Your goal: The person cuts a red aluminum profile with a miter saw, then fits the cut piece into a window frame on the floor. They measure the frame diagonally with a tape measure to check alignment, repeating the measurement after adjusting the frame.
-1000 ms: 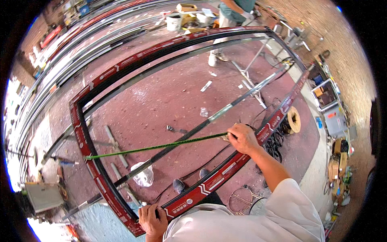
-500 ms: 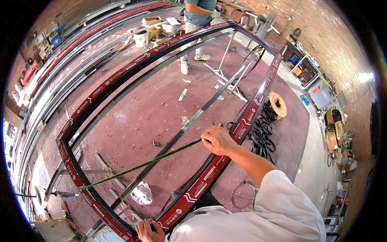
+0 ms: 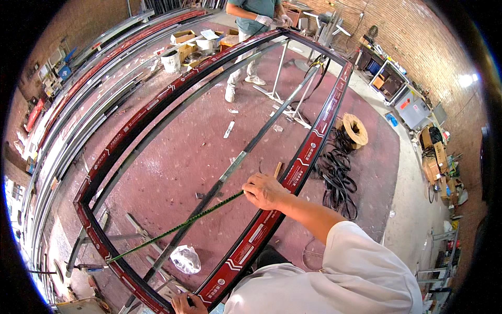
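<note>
A large dark red frame (image 3: 241, 254) with black inner edges, covered in printed red film, slants across the view. My right hand (image 3: 264, 192) is closed, fingers pinched round the end of a thin green-and-black strip (image 3: 183, 224), just inside the frame's near long side. The strip runs taut across the opening to the frame's left end and passes over a grey metal bar. At the frame's bottom corner my left hand (image 3: 189, 303) is curled on its edge; the picture's rim cuts part of it off.
Metal stands (image 3: 277, 97) support the frame above a reddish floor. A person in gloves (image 3: 253, 21) stands at the far side. Long metal profiles (image 3: 78, 112) lie at left. Black coiled strips (image 3: 337, 183) and a wooden spool (image 3: 355, 131) lie right. Crumpled clear plastic (image 3: 185, 259) rests below.
My right hand has shifted slightly left along the frame's near side, still pinching the strip. The view has moved a little. The far person's two gloved hands now come together above the frame.
</note>
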`<state>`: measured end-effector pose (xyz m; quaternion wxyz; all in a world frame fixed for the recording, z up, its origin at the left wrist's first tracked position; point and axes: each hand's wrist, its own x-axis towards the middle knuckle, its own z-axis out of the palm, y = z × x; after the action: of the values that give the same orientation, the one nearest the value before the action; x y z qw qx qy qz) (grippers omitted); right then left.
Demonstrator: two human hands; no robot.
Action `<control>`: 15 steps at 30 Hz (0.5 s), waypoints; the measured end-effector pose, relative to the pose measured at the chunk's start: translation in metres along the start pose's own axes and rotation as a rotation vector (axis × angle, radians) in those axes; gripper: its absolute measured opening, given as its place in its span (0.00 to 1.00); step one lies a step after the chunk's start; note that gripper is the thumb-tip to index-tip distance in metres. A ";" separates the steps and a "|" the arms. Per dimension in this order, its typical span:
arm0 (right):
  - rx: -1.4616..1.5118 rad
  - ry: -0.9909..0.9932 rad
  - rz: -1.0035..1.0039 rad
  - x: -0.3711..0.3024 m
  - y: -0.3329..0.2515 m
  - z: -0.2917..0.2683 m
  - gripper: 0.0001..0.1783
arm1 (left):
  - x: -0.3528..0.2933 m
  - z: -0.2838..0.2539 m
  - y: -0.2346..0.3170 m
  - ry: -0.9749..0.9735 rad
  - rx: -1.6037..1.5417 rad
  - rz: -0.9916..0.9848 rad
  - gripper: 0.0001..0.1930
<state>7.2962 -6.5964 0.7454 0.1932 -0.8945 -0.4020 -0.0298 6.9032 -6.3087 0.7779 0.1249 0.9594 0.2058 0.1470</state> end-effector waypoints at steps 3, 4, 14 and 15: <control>-0.005 -0.029 0.004 -0.001 0.001 -0.001 0.10 | -0.003 -0.003 0.003 -0.064 -0.001 -0.095 0.16; -0.010 -0.033 0.003 -0.002 0.003 0.000 0.10 | 0.000 -0.004 0.008 -0.017 0.012 -0.079 0.14; -0.018 -0.102 0.007 -0.001 0.001 -0.009 0.12 | -0.002 0.009 0.006 0.097 0.045 -0.040 0.11; -0.019 -0.111 0.009 -0.001 0.003 -0.007 0.12 | -0.002 0.010 0.006 0.096 0.057 -0.040 0.12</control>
<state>7.2981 -6.6014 0.7511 0.1622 -0.8984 -0.4078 0.0169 6.9067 -6.3172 0.7704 0.0906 0.9501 0.2348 0.1845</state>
